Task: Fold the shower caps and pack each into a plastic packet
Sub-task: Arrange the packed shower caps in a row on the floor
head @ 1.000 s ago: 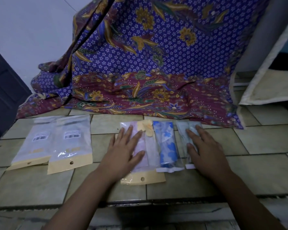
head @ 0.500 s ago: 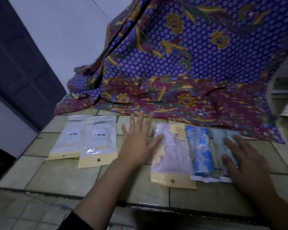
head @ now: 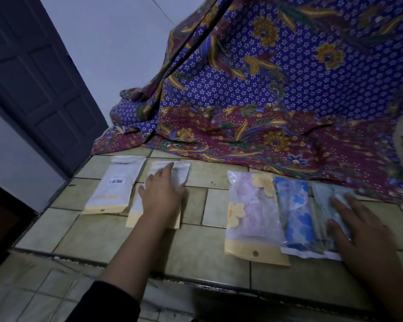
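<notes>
Three filled packets lie side by side on the tiled ledge: a pink-and-yellow flowered one, a blue one and a pale grey-green one. My right hand rests flat, fingers straight, on the grey-green packet. Two empty packets with yellow ends lie at the left: one with a barcode, and one under my left hand, which lies flat on it with straight fingers.
A purple and maroon batik cloth hangs behind the ledge and drapes onto its back edge. A dark door stands at the left. The ledge's front edge drops to a tiled floor below.
My left hand left the pink flowered packet and moved left onto the nearer empty packet. My right hand stayed on the grey-green packet. The camera turned left.
</notes>
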